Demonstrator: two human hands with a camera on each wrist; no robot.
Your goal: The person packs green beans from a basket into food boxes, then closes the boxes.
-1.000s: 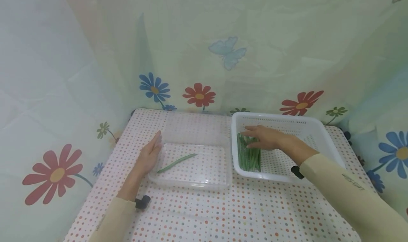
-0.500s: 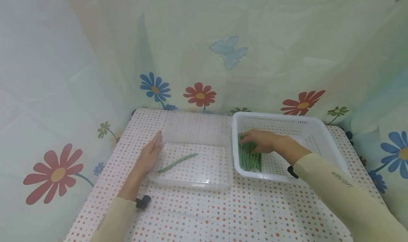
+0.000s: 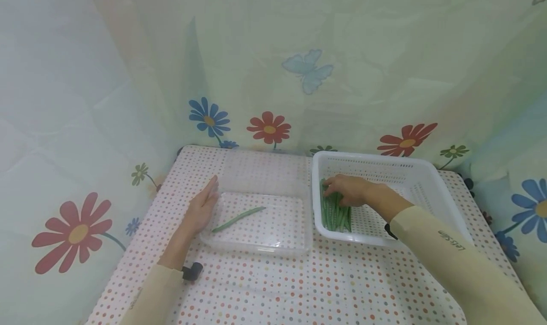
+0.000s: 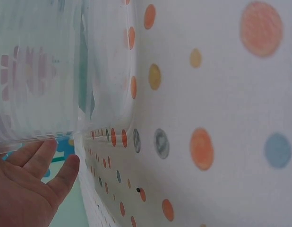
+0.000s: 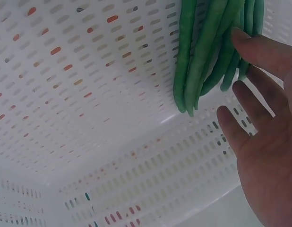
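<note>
A clear plastic container [image 3: 256,249] stands left of centre with one green bean [image 3: 239,219] lying slantwise in it. Along its left side rests my left hand [image 3: 201,208], fingers straight; the left wrist view shows the fingertips [image 4: 70,165] right at the container wall. To the right, a bunch of green beans [image 3: 337,219] lies at the left end of a white perforated basket [image 3: 376,157]. My right hand [image 3: 352,189] reaches into the basket, thumb and index finger pinching at the far ends of the beans. In the right wrist view the other fingers [image 5: 250,106] are spread apart.
A table with a dotted cloth [image 3: 273,287] bears both containers, which stand side by side. Behind the table hangs a curtain [image 3: 350,54] printed with flowers and a butterfly. A small black device [image 3: 193,271] sits at the left wrist.
My right hand has lowered from above the beans and closed in on their far ends. The left hand, the container and its single bean have stayed in place.
</note>
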